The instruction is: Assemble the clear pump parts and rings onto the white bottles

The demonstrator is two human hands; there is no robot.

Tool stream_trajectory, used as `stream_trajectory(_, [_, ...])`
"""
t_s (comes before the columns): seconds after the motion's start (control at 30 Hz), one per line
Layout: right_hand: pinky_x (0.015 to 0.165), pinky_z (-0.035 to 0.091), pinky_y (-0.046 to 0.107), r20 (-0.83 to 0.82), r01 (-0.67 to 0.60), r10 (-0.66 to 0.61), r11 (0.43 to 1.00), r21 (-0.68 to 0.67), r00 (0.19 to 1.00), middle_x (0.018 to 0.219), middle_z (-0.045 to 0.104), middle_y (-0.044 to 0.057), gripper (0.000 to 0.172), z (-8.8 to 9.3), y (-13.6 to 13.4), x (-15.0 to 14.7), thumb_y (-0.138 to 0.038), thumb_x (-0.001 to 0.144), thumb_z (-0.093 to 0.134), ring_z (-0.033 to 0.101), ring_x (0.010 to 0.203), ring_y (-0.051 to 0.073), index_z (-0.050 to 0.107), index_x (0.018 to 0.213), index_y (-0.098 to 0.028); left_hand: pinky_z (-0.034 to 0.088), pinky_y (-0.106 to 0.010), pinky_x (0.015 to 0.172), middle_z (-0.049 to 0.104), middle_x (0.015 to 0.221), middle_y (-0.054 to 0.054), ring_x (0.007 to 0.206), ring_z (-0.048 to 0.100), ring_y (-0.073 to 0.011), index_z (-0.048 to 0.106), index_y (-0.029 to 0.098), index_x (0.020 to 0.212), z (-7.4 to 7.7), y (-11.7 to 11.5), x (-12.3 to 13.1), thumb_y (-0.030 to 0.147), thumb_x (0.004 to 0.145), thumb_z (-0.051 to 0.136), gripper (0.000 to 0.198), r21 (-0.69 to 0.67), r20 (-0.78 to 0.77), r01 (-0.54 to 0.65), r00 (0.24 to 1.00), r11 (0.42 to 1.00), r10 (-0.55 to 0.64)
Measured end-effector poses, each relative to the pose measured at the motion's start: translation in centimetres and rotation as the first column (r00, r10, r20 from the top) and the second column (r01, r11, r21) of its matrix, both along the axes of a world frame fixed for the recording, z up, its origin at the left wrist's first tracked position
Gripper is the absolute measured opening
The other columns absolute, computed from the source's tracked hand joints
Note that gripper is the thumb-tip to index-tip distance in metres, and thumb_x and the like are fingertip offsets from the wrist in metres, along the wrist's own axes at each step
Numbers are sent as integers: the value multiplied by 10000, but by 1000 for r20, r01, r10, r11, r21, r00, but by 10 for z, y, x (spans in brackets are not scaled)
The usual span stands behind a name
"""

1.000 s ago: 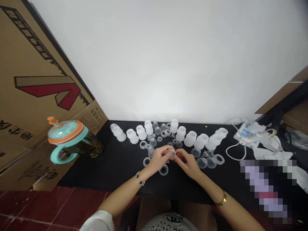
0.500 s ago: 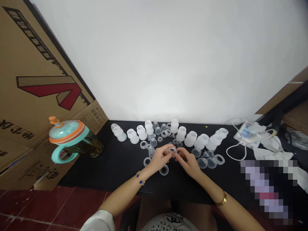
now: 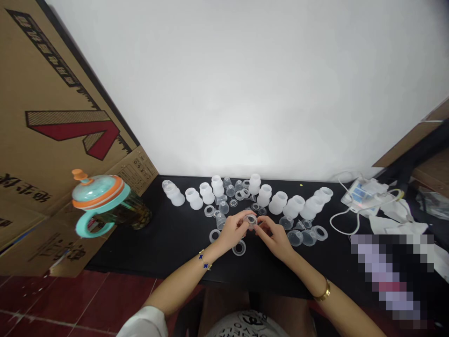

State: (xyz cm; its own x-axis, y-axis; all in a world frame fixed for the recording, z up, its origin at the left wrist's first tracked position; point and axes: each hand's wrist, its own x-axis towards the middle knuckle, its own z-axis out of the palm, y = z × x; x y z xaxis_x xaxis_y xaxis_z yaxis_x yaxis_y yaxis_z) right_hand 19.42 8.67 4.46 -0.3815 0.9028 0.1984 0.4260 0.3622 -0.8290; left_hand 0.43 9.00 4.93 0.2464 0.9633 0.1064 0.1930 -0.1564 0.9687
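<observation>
Between my hands, above the black table, is a clear baby-bottle collar ring [image 3: 251, 219] with its round opening facing up. My left hand [image 3: 233, 230] is closed on its left side, thumb at the near edge. My right hand [image 3: 275, 237] pinches its right side with thumb and fingertips. A loose clear ring [image 3: 239, 247] lies on the table just below my hands, and another ring [image 3: 214, 236] rests partly behind my left wrist. Clear nipples and domed caps [image 3: 223, 207] lie beyond the left hand; further domed caps [image 3: 295, 238] are to the right of my right hand.
Several white bottles [image 3: 278, 202] stand in an arc along the back of the table [image 3: 168, 248]. At left is a large teal-lidded jug [image 3: 112, 201] by a cardboard box [image 3: 63, 154]. White cables and a power strip [image 3: 361, 194] lie at right beside crumpled paper [image 3: 396, 222].
The ring between my hands has tilted slightly, so its opening shows more plainly. Both hands stay in nearly the same place, and the things on the table have not moved.
</observation>
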Motion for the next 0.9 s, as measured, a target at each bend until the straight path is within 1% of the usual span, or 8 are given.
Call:
stream_trajectory(0.1, [547, 427, 263, 1, -5, 5, 1000, -4, 1000, 725, 698, -2, 245, 1, 0, 0, -444, 992, 503, 645, 629, 177, 579, 1091, -233, 409, -208, 505, 660, 683, -1, 504, 548, -117, 661, 179, 1185, 1, -1, 0, 225, 906, 445, 356, 33, -37, 3, 999, 999, -1])
stream_trajectory(0.3, [551, 429, 266, 5, -22, 22, 1000, 2, 1000, 721, 700, 2, 243, 3, 0, 0, -439, 993, 496, 630, 612, 174, 589, 1069, -227, 417, -222, 524, 641, 653, 3, 522, 570, -134, 662, 186, 1177, 2, -2, -1, 369, 975, 441, 351, 52, -97, 4, 995, 999, 1])
stream_trajectory(0.47, [560, 436, 263, -2, -17, 17, 1000, -4, 1000, 728, 702, 1, 235, 3, 1, 0, -425, 995, 497, 645, 624, 175, 598, 1065, -225, 422, -225, 534, 661, 691, -4, 527, 566, -130, 662, 186, 1192, 0, -2, -2, 367, 977, 443, 357, 65, -119, 1, 993, 998, 7])
stream_trajectory(0.57, [554, 433, 263, 0, -13, 13, 1000, 4, 1000, 722, 697, -1, 235, 3, 1, 0, -419, 996, 498, 636, 615, 172, 596, 1077, -222, 412, -219, 531, 643, 666, 0, 533, 558, -127, 672, 179, 1184, 1, -2, -2, 365, 978, 443, 360, 76, -140, -7, 990, 997, 18])
stream_trajectory(0.63, [547, 435, 264, -3, 10, -10, 1000, 11, 1000, 754, 707, 7, 247, 2, 1, -1, -414, 997, 491, 627, 605, 168, 588, 1111, -218, 397, -213, 523, 623, 635, 7, 525, 539, -123, 673, 177, 1193, 3, -2, -2, 366, 974, 456, 361, 97, -165, 0, 986, 995, 16])
stream_trajectory(0.77, [539, 466, 272, -38, 109, -108, 994, 31, 993, 915, 729, 50, 306, 1, 2, -1, -436, 998, 475, 608, 591, 162, 566, 1184, -212, 398, -203, 518, 637, 668, 8, 520, 535, -114, 593, 196, 1334, 6, -3, 0, 367, 953, 508, 426, 119, -171, 93, 983, 988, -72])
stream_trajectory(0.83, [544, 489, 276, -60, 131, -129, 991, 25, 990, 970, 726, 63, 316, -1, 2, -1, -454, 999, 466, 611, 596, 162, 572, 1177, -215, 407, -204, 522, 643, 689, 8, 521, 544, -114, 519, 206, 1411, 6, -4, 1, 360, 949, 520, 487, 122, -155, 130, 982, 984, -111])
stream_trajectory(0.9, [548, 508, 279, -78, 132, -131, 991, 4, 988, 976, 723, 67, 319, -3, 3, 0, -465, 1001, 457, 620, 603, 165, 579, 1161, -217, 423, -209, 534, 653, 718, 6, 529, 562, -117, 452, 214, 1457, 5, -5, 2, 360, 949, 527, 534, 113, -131, 143, 983, 983, -128])
